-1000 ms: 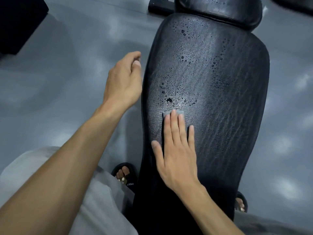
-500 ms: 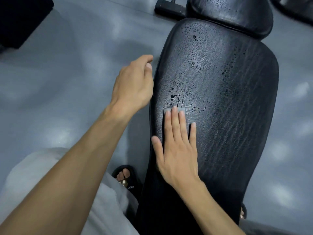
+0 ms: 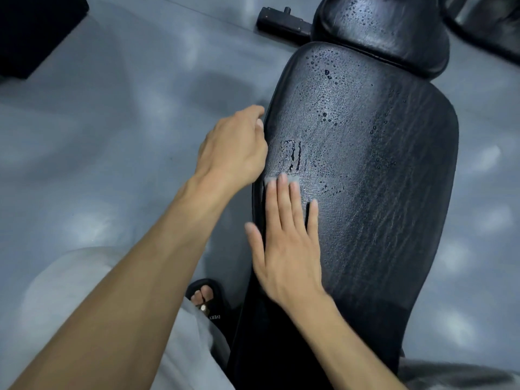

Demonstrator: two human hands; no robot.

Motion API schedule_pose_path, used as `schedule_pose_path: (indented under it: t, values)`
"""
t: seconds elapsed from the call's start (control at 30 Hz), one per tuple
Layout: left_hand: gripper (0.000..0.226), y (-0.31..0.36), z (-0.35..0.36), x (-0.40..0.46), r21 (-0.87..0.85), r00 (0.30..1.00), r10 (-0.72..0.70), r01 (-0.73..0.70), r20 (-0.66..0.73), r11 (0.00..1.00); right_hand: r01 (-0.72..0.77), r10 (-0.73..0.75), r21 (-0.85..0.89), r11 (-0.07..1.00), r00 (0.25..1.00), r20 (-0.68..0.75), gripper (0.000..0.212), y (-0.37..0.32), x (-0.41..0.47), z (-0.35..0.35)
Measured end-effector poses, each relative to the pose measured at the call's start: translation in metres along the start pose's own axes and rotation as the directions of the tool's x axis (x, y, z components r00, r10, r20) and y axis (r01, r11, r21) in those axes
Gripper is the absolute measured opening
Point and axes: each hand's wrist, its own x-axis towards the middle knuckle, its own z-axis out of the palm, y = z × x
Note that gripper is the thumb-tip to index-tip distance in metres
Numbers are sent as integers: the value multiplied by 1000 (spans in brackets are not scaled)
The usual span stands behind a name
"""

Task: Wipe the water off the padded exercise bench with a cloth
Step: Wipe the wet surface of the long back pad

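Since earlier, left hand [image 3: 233,144] nears the bench pad [image 3: 380,192] edge — loosely curled, empty; right hand [image 3: 287,243] presses the grey cloth [image 3: 281,180] flat — droplets ahead, grey floor [image 3: 112,108] around.

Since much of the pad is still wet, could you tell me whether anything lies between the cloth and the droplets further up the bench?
Nothing visible does. The cloth under the right hand has bare pad ahead up to the droplets; the left hand sits at the bench edge, beside that path.
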Motion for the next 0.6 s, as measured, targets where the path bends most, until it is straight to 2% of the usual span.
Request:
schedule_pose_path:
  t: [0.17,0.43,0.6]
  values:
    - [42,2,-10,0,-18,998,-48,48,-28,999,-58,56,-55,997,998,-33,73,1,83,-10]
    - [40,1,-8,6,-31,998,-34,33,-43,999,13,-13,-4,1000,1000,11,71,-8,-12,-2]
    - [39,13,-2,9,-12,997,-37,36,-70,999,1,-1,-7,1000,1000,-9,71,0,71,-11]
